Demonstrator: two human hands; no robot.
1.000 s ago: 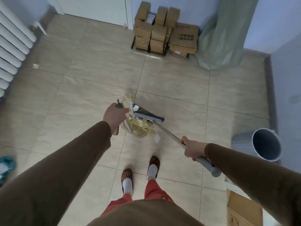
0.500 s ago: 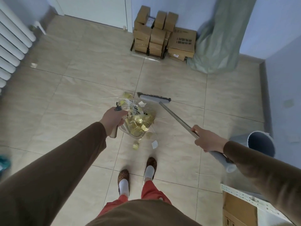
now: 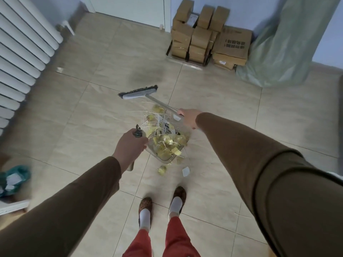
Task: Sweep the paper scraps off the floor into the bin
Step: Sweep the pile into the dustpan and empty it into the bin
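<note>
Stacked cardboard boxes (image 3: pixel 200 34) and a green sack (image 3: pixel 282 45) stand at the floor's (image 3: pixel 92 117) far edge, a radiator (image 3: pixel 22 52) along its left edge. The left hand (image 3: pixel 130 147) curls round the handle of a clear dustpan (image 3: pixel 167 153) heaped with yellow paper scraps (image 3: pixel 168 143); two lie just below it. The right hand (image 3: pixel 189 117), arm outstretched, grips the broom (image 3: pixel 139 91) shaft

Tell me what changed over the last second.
The broom head swung off the dustpan and away over the floor; the right hand slid along its handle. Two scraps now lie below the pan. The left hand keeps its grip on the dustpan handle.
</note>
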